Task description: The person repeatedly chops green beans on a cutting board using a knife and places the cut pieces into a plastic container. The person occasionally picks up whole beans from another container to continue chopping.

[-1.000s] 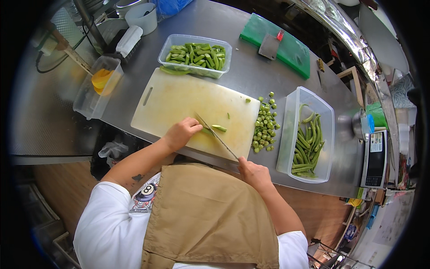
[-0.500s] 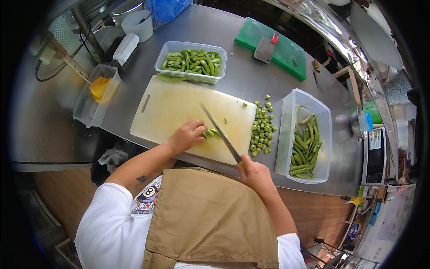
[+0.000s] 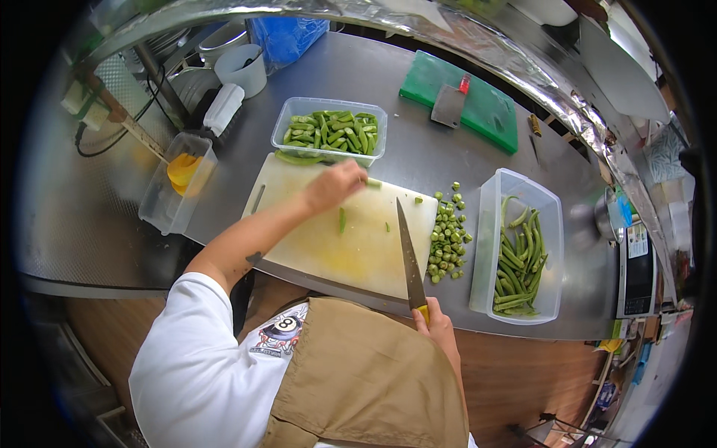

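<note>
My left hand (image 3: 336, 185) is over the far part of the white cutting board (image 3: 314, 239), its fingers closed, with a green okra piece (image 3: 373, 182) showing at the fingertips. In my right hand (image 3: 439, 328) is a long kitchen knife (image 3: 411, 257) by its yellow handle, blade pointing away over the board's right side. A thin green strip (image 3: 342, 220) lies on the board. Just beyond the board, a clear plastic tub (image 3: 280, 138) holds cut okra (image 3: 336, 131). Trimmed okra tops (image 3: 448, 243) are heaped off the board's right edge.
At right, a clear bin (image 3: 485, 224) holds whole okra pods (image 3: 523, 257). A cleaver (image 3: 449, 104) rests on a green cutting board (image 3: 493, 112) at the back. A small knife (image 3: 535, 138) lies beyond it. To the left is a plastic container (image 3: 160, 205) with a yellow item (image 3: 183, 172).
My left hand has moved away from me, from the board's near side towards the tub, taking okra along. The knife has swung more upright, away from the pieces.
</note>
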Tool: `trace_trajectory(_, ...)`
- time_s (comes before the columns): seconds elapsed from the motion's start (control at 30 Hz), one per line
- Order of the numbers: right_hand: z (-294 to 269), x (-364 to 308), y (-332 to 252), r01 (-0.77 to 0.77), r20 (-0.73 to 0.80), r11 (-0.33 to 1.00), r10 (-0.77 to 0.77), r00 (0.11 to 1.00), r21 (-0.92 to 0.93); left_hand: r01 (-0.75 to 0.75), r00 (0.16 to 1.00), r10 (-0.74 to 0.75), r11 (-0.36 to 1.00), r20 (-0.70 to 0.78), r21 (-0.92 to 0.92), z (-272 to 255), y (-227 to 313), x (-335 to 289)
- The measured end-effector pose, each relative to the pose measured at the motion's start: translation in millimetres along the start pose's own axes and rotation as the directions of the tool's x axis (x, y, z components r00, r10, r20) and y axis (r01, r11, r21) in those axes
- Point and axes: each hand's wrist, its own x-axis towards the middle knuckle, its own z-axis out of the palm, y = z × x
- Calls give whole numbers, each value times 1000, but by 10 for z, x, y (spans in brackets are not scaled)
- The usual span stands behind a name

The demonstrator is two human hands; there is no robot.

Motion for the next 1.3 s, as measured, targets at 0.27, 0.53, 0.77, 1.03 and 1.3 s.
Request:
trace_trajectory(0.27, 122, 70, -44, -7, 88, 1000, 9, 996, -27, 199, 980, -168, 854, -106, 482, -598, -460, 707)
trace_trajectory(0.53, 31, 198, 86, -132, -10, 989, 132, 991, -63, -192, 886, 100, 968, 453, 161, 267, -35, -401)
trace_trajectory(0.77, 208, 428, -137, 6, 47, 978, 4, 999, -206, 71, 989, -21, 935, -146, 346, -264, -97, 166)
trace_trajectory(1.03, 100, 564, -41, -151, -101, 987, 145, 984, -56, 284, 928, -338, 914, 158, 288, -663, -255, -300)
trace_trajectory(1.3, 23, 279, -4, -74, -68, 994, 68, 995, -77, 397, 895, -432, 655, -113, 643, -289, -677, -729)
